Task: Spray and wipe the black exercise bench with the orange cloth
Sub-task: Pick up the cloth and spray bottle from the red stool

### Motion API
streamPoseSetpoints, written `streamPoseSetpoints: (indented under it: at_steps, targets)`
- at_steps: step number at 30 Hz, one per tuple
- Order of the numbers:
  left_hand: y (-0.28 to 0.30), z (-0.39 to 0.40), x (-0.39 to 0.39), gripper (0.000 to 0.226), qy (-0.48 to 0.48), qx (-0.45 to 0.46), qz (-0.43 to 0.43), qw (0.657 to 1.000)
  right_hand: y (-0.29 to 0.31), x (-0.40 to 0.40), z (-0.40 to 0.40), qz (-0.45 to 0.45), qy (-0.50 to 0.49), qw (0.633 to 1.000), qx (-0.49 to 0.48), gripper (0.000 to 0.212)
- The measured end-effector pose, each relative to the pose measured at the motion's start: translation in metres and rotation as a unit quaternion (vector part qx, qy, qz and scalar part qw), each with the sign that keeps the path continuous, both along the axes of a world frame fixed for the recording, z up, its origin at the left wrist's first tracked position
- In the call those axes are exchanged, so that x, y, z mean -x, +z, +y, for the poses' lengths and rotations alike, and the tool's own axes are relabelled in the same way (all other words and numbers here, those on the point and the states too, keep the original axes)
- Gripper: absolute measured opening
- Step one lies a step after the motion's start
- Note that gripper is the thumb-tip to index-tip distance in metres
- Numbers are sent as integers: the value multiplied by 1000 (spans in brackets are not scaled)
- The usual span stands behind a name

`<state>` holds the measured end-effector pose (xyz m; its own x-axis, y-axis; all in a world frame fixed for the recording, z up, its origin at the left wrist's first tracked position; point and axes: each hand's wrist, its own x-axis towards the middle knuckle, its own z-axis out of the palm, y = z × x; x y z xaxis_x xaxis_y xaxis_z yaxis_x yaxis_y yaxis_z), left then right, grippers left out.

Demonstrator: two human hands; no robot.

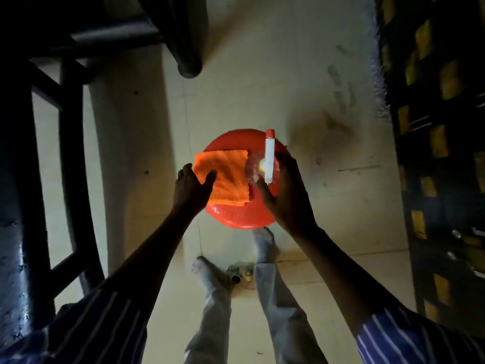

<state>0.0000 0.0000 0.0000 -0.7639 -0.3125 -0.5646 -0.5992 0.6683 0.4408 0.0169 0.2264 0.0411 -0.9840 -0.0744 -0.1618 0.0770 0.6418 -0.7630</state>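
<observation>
An orange cloth [225,177] lies folded on a round red stool [244,216] on the floor below me. Beside it on the stool stands a clear spray bottle [269,158] with a white head and a red nozzle. My left hand [191,187] is at the cloth's left edge with its fingers apart and the thumb resting on the cloth. My right hand [286,190] is wrapped around the bottle, thumb on the near side and fingers behind it. The black exercise bench [181,48] juts in at the top left, and its dark frame [70,153] runs down the left side.
Pale tiled floor [262,88] surrounds the stool. A dark rack with yellow patches [435,143] fills the right edge. My legs in grey trousers [267,279] stand just behind the stool, with a small metal object [238,277] on the floor between the feet.
</observation>
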Motion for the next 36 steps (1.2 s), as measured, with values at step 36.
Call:
streamPoseSetpoints:
  at_steps: [36]
  targets:
    - [104,-378,-89,13,451,-348,213,793,98,43,-382,77,206,976,8,21]
